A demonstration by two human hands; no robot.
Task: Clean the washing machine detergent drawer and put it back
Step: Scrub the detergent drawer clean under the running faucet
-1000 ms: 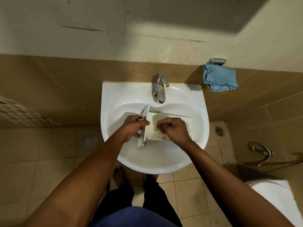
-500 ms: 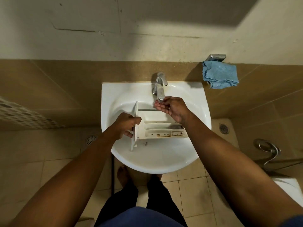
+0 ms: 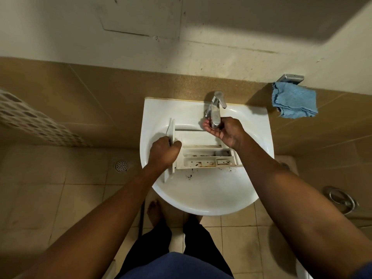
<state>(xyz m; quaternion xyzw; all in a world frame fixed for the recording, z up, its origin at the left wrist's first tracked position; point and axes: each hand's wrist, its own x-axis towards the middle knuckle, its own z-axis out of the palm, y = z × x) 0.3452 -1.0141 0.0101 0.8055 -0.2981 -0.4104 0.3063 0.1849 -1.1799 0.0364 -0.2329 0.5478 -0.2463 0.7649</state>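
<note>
The white detergent drawer (image 3: 203, 156) lies in the white sink (image 3: 201, 198), its front panel to the left and its compartments streaked with brown and black grime. My left hand (image 3: 164, 153) grips the front panel, thumb over its inner side. Cupped palm-up, my right hand (image 3: 225, 130) sits under the spout of the chrome tap (image 3: 215, 111), above the drawer's far right corner, and holds nothing. Dark specks of dirt lie in the basin just in front of the drawer.
A blue cloth (image 3: 293, 100) hangs from a metal holder on the wall, right of the sink. A floor drain (image 3: 121, 165) sits on the tiled floor at left. A hose ring (image 3: 340, 198) is at the right. My bare feet stand below the sink.
My right hand left the drawer's compartments and rose to the tap spout, turning palm-up. The left hand kept its grip on the front panel, and the drawer now lies flatter.
</note>
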